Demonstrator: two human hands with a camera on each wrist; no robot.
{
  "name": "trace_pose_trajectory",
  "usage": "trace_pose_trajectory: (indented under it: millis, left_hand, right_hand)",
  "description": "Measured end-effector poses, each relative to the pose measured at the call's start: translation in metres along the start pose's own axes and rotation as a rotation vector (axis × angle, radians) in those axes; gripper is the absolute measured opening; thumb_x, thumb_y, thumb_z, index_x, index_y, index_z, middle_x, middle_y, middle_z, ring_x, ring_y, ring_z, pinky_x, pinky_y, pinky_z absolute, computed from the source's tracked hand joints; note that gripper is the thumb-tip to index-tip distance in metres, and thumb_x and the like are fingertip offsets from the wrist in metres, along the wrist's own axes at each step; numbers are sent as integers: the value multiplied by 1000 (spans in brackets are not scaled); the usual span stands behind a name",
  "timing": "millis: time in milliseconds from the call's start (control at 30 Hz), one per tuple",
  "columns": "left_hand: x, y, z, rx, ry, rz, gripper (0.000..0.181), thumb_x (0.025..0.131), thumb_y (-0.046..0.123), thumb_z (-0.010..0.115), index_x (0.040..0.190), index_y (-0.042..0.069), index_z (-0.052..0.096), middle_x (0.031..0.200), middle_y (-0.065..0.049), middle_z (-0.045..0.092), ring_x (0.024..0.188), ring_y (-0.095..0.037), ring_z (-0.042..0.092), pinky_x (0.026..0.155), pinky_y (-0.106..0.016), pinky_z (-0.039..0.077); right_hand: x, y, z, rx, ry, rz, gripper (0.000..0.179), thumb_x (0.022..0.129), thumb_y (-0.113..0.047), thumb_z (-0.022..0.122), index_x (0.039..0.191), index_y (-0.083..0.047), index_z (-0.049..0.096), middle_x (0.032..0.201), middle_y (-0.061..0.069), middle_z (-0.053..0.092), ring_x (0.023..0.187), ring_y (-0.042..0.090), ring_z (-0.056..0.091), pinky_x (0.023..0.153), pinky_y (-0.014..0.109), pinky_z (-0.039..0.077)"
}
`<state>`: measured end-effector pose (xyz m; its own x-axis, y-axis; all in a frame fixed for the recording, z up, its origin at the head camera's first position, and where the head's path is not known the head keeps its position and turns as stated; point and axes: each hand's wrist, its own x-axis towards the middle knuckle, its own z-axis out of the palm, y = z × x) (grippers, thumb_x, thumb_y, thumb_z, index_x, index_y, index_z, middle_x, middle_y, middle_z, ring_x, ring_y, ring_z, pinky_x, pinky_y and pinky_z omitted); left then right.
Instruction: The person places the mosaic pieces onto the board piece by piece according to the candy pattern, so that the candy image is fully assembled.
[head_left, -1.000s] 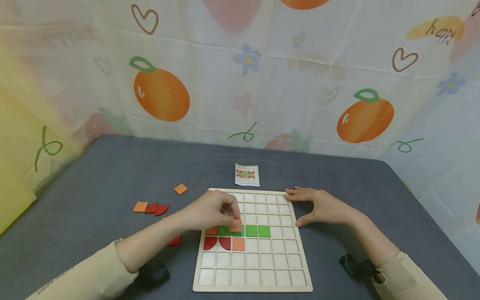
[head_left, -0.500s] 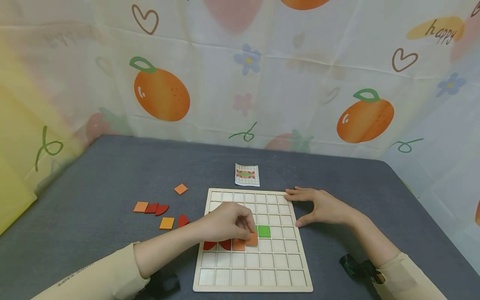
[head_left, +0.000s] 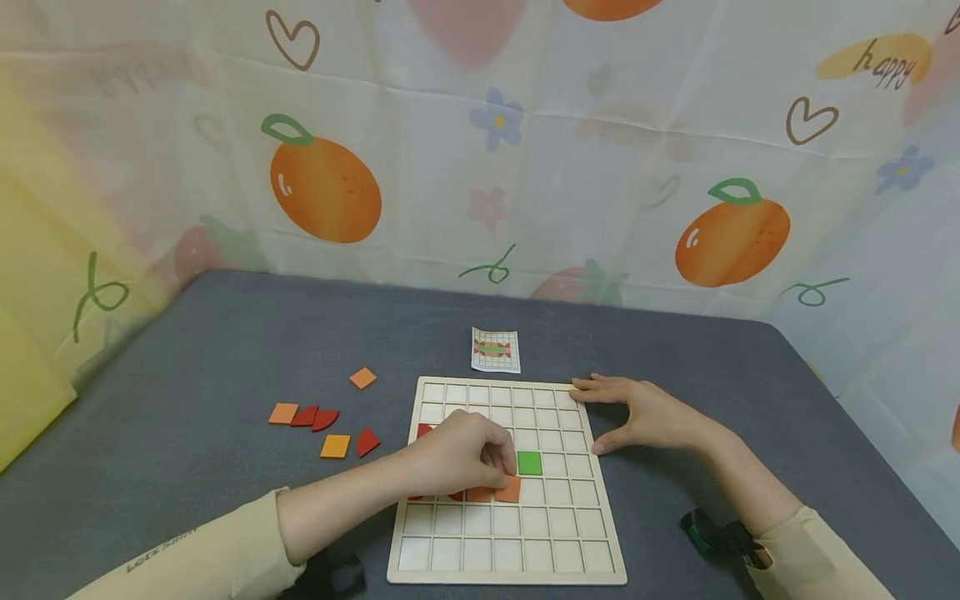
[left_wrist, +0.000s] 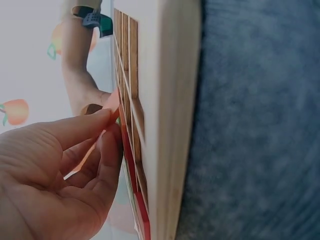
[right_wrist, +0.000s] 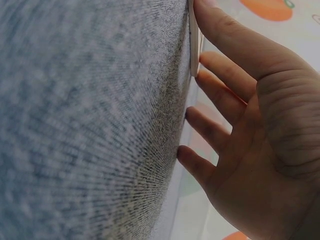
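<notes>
My left hand (head_left: 463,454) pinches an orange square tile (head_left: 509,490) by thumb and fingertips, at a cell of the wooden grid board (head_left: 566,567). In the left wrist view that tile (left_wrist: 113,104) is tilted against the grid, and an orange strip (left_wrist: 84,161) shows between the fingers. Another orange tile (head_left: 480,495) lies just left of it. A green square tile (head_left: 529,463) sits one row up, to the right. Other tiles are partly covered by the hand. My right hand (head_left: 647,414) rests with extended fingers and thumb along the board's right edge.
Left of the board lie orange squares (head_left: 283,413), a yellow-orange square (head_left: 335,447) and red curved pieces (head_left: 325,419) (head_left: 367,442). A small pattern card (head_left: 495,350) lies behind the board. A printed curtain (head_left: 420,167) stands behind the grey table (head_left: 225,350).
My left hand has moved right and down across the board, bringing the orange tile from above the green row to the cell beside the other orange tile. My right hand stays put.
</notes>
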<state>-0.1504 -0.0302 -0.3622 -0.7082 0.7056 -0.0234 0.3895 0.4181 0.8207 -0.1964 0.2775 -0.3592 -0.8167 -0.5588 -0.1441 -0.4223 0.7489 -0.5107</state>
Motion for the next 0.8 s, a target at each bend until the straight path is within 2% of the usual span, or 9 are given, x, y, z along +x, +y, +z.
trace_pose_trajectory:
  millis: [333, 567, 800]
  left_hand:
    - [0, 0, 2, 59, 26, 11, 13, 77, -2, 74, 75, 11, 72, 72, 3, 69, 64, 0, 58, 62, -17, 48]
    - [-1, 1, 2, 47, 28, -11, 11, 78, 0, 75, 79, 11, 72, 72, 4, 66, 67, -3, 58, 64, -18, 48]
    - [-1, 1, 0, 35, 28, 19, 11, 78, 1, 76, 81, 10, 73, 73, 3, 67, 67, 0, 57, 66, -16, 49]
  right_hand:
    - [0, 1, 0, 3, 1, -5, 82, 73, -51, 81, 143, -22, 53, 156, 2, 44, 151, 38, 27, 114, 69, 25]
    - [1, 0, 0, 0, -1, 2, 82, 72, -52, 82, 143, -24, 53, 156, 0, 44, 152, 36, 27, 114, 67, 27]
    - [0, 0, 0, 2, 5, -5, 82, 71, -51, 83, 143, -23, 54, 156, 1, 44, 151, 37, 28, 114, 67, 27]
